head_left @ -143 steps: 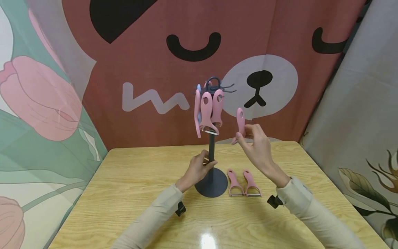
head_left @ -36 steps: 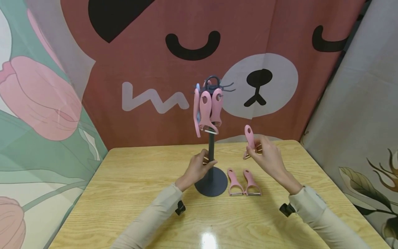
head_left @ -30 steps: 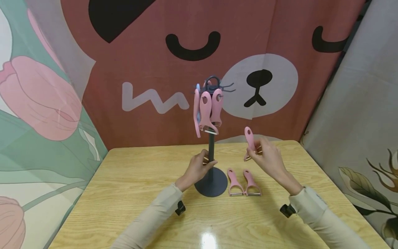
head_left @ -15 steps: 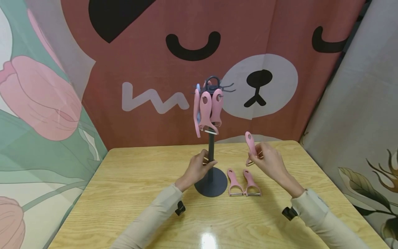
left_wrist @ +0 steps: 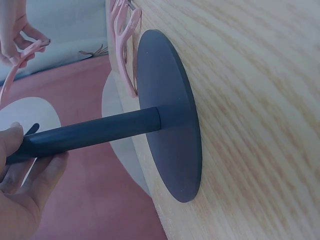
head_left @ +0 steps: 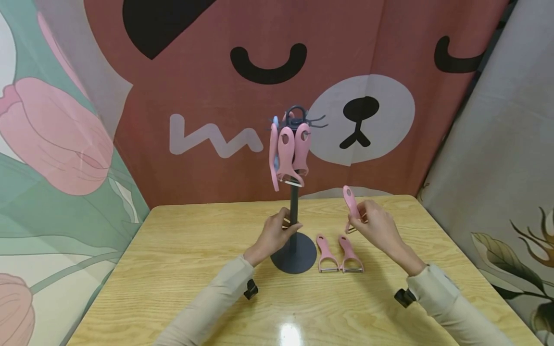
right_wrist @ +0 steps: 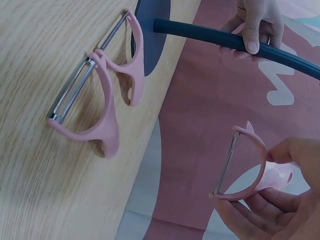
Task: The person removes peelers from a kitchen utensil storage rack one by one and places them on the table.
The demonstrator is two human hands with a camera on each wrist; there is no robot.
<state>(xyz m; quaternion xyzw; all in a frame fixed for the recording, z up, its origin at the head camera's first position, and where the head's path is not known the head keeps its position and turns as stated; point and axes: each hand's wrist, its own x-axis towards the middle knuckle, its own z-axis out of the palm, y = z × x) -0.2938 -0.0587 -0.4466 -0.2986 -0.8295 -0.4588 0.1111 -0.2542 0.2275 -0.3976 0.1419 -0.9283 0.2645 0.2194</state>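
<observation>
My left hand (head_left: pixel 273 235) grips the post (head_left: pixel 294 206) of a dark hook stand, a little above its round base (left_wrist: pixel 172 120). Between thumb and fingers of my right hand (head_left: pixel 377 225) is a pink peeler (head_left: pixel 349 201), held above the table with its handle hole upward. Its metal blade (right_wrist: pixel 227 162) shows in the right wrist view. Two more pink peelers lie side by side right of the base: one peeler (head_left: pixel 323 247) nearer the stand, another peeler (head_left: pixel 347 247) beyond it. Several pink peelers hang from the stand's hooks, one at the front (head_left: pixel 286 154), with a light blue item (head_left: pixel 276 163) partly hidden behind them.
Bare hooks (head_left: pixel 319 120) stick out on the stand's right side. The wooden table (head_left: pixel 182 254) ends at a bear-print cloth (head_left: pixel 195 86) behind it. A grey curtain (head_left: pixel 489 158) hangs at the right and a flower-print cloth (head_left: pixel 60 144) at the left.
My right hand has moved down and slightly right, away from the hooks, with the peeler lowered toward the table. The left hand keeps its grip on the post; the hanging peelers stay put.
</observation>
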